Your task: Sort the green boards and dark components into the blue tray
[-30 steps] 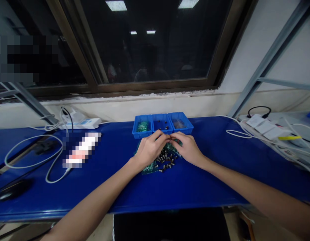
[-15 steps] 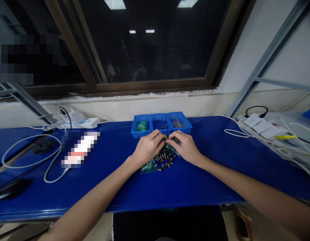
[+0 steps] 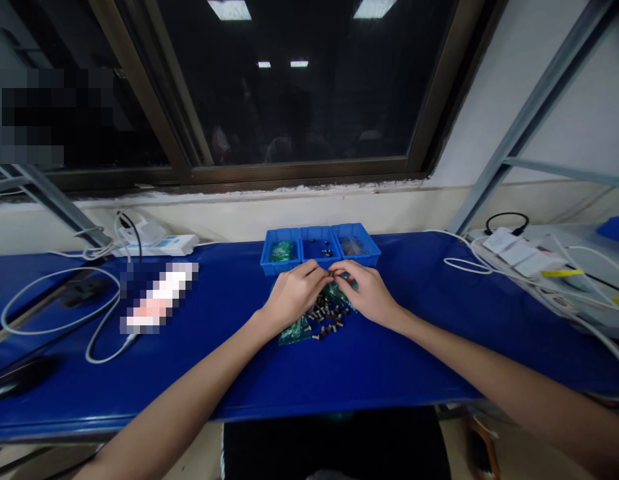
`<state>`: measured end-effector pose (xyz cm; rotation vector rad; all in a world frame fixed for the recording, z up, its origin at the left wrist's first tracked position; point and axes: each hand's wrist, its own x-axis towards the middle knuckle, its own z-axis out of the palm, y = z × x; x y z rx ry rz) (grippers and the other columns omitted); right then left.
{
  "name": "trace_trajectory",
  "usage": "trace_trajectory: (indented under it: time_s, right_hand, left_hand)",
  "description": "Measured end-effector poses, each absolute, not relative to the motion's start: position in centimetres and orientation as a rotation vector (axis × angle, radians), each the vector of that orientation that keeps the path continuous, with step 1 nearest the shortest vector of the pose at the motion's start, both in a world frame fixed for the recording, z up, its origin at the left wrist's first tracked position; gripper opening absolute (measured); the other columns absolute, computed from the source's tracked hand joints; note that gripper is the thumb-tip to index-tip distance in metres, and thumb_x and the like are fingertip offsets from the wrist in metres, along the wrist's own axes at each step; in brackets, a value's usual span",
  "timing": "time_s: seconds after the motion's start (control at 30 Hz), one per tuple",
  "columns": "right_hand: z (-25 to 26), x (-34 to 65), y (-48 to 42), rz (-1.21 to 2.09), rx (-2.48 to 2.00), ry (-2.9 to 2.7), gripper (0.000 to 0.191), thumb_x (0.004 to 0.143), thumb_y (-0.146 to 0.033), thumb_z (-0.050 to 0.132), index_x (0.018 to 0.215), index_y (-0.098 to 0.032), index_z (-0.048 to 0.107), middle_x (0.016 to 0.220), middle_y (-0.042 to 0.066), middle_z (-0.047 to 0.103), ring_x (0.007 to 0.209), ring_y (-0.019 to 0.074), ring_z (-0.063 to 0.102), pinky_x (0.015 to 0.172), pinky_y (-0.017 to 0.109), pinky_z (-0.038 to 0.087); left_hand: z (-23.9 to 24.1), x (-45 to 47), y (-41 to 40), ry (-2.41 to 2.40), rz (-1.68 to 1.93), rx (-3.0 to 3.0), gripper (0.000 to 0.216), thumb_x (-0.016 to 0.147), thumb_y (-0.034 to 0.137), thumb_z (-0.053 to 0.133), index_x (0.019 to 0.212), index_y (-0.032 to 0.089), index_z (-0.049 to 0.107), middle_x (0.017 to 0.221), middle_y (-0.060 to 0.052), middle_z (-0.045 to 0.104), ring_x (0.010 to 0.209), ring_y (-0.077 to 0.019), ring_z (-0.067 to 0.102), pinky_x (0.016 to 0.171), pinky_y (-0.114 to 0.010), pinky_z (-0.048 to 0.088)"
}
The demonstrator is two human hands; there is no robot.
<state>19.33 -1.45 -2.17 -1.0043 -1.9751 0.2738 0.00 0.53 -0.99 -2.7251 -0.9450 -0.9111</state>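
Observation:
My left hand (image 3: pixel 297 291) and my right hand (image 3: pixel 365 288) meet fingertip to fingertip just in front of the blue bins. Both are closed in a pinch around a small dark screw-like part (image 3: pixel 331 273), mostly covered by the fingers. Beneath them lies a pile of short metal screws (image 3: pixel 329 312), dark and silver. Green-tinted clear plastic bags (image 3: pixel 295 331) lie beside and under the pile, partly hidden by my hands.
Three joined blue bins stand behind my hands: the left bin (image 3: pixel 281 268) holds green bags, the middle bin (image 3: pixel 317 233) a few screws, the right bin (image 3: pixel 373 255) clear bags. A mouse (image 3: pixel 23 377), white cables (image 3: pixel 92 347) and a power strip (image 3: pixel 164 245) lie left; chargers (image 3: pixel 527 253) lie right.
My right fingers have shifted slightly and close further over the small part, beside my left fingertips. The view has moved a little; the pile and bins look the same.

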Motion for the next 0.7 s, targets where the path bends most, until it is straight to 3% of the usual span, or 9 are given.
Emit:
trace_trajectory:
  time_s: [0.3,0.57,0.7]
  right_hand:
    - [-2.52,19.12,-1.22,0.293,-1.055,-1.920,0.006,0.092,-0.023,0.057,0.088,-0.020,0.061,0.083,0.002,0.062,0.077,0.0168,0.063,0.071,0.028,0.047]
    - [-2.10,19.13,-1.69,0.264,-1.049,-1.931,0.014,0.093,-0.029,0.057,0.082,-0.020,0.059,0.079,0.001,0.061,0.074,0.0159,0.061,0.070,0.028,0.046]
    - [-1.93,19.30,-1.49,0.394,-1.036,-1.869,0.011,0.091,-0.032,0.059,0.093,-0.021,0.059,0.084,0.002,0.066,0.072,0.0155,0.064,0.066,0.027,0.048]
  left_hand:
    - [-0.37,-0.43,0.45,-0.932,-0.873,-2.770,0.025,0.102,0.024,0.037,0.116,0.016,0.056,0.104,-0.008,0.060,0.087,-0.0160,0.062,0.067,-0.026,0.054]
    - [-0.55,-0.49,0.62,-0.900,-0.828,-2.777,0.021,0.101,0.023,0.040,0.110,0.015,0.058,0.100,-0.006,0.060,0.085,-0.0155,0.062,0.066,-0.026,0.052]
    - [-0.56,-0.32,0.42,-0.902,-0.802,-2.745,0.024,0.102,0.027,0.040,0.108,0.014,0.059,0.098,-0.007,0.061,0.084,-0.0153,0.062,0.063,-0.025,0.051]
